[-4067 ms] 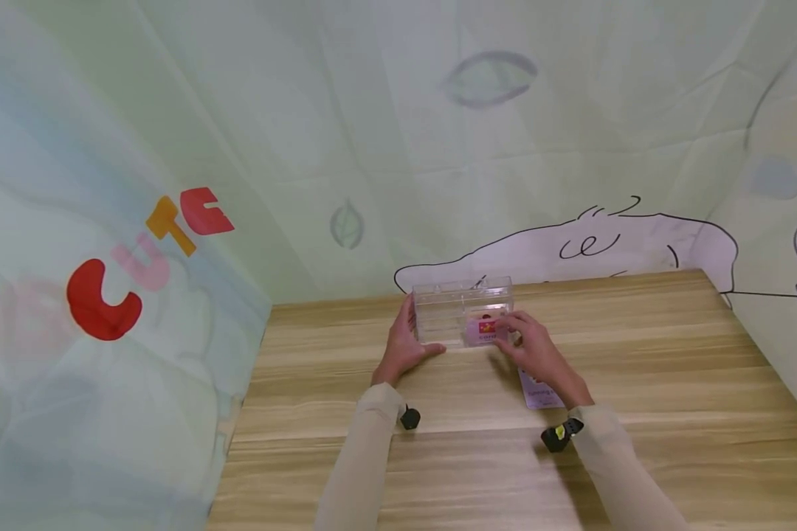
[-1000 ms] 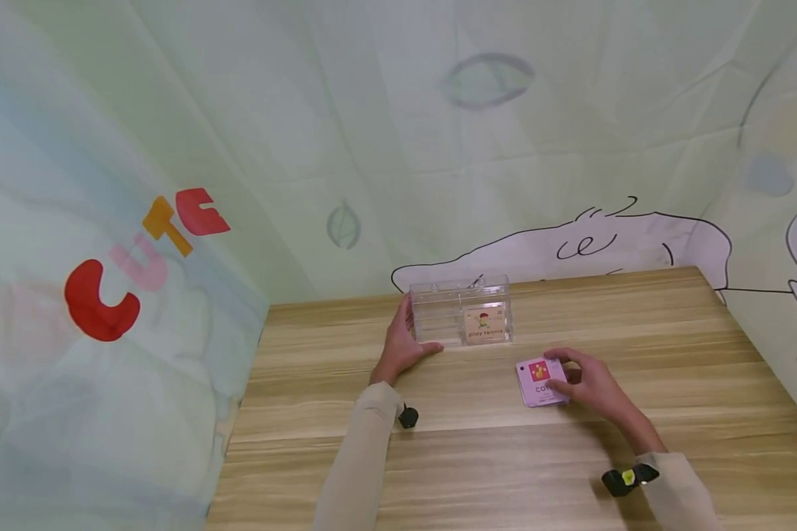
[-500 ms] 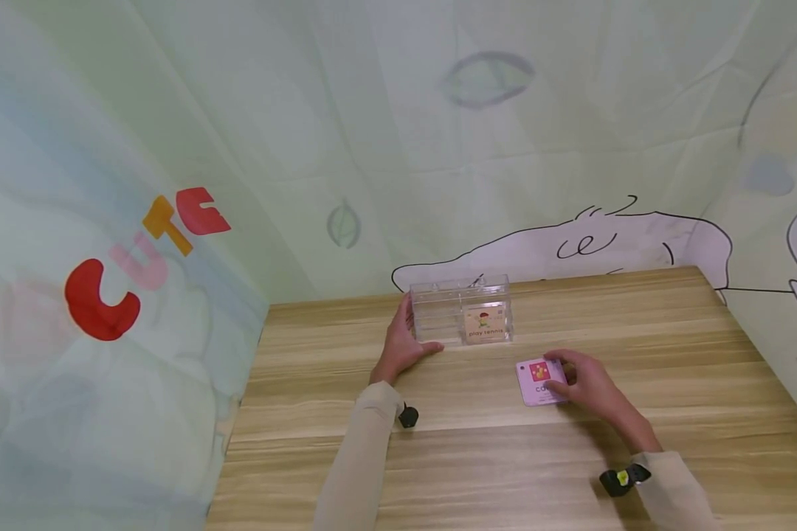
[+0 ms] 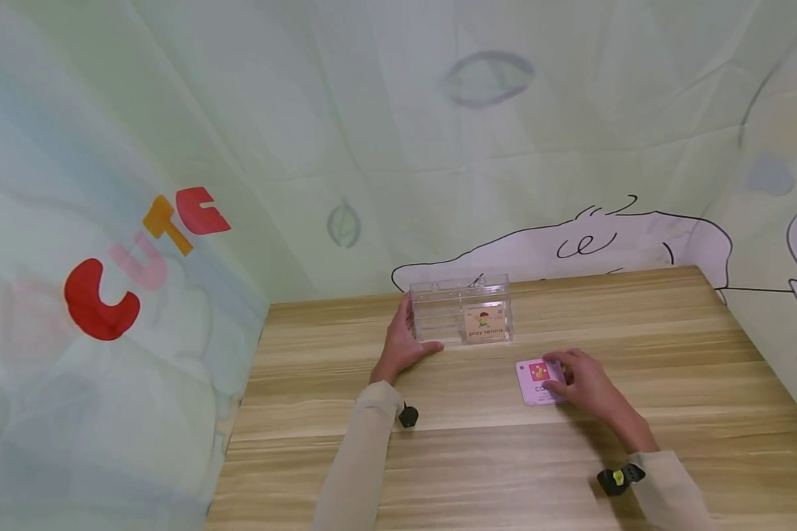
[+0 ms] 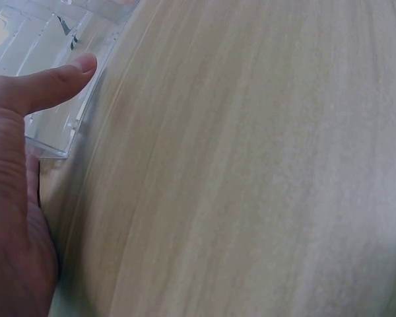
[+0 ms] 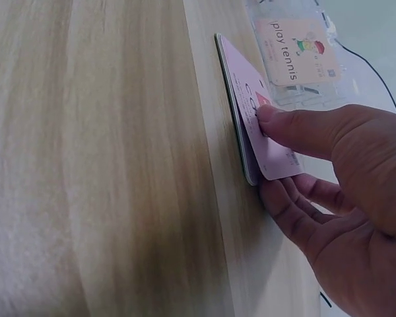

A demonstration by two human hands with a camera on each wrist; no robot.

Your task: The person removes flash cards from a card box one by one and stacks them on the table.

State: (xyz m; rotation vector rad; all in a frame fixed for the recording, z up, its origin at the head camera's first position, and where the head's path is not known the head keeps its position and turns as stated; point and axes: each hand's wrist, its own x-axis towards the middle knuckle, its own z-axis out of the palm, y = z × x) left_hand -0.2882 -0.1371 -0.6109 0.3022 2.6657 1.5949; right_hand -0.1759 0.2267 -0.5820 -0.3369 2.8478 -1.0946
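Note:
In the head view, a clear plastic box [image 4: 438, 324] with two compartments stands near the table's back edge. A "play tennis" card [image 4: 485, 324] shows in its right compartment. My left hand [image 4: 401, 343] holds the box's left end, thumb along the front bottom edge and fingers at the side. On the table, in front and to the right, lies a stack of pink flash cards [image 4: 533, 391]. My right hand [image 4: 591, 385] pinches its right edge. In the right wrist view, the top card [image 6: 277, 155] is parted from the cards below, with the thumb on its face.
The wooden table [image 4: 478, 457] meets a printed cloth backdrop [image 4: 398, 147] behind the box and at both sides. Black devices are strapped to the left wrist [image 4: 408, 416] and the right wrist [image 4: 614, 481].
Earlier, my right hand held a pink card at the box's right compartment; it has moved down and right to the stack. "Play tennis" now shows there. My left hand stays put.

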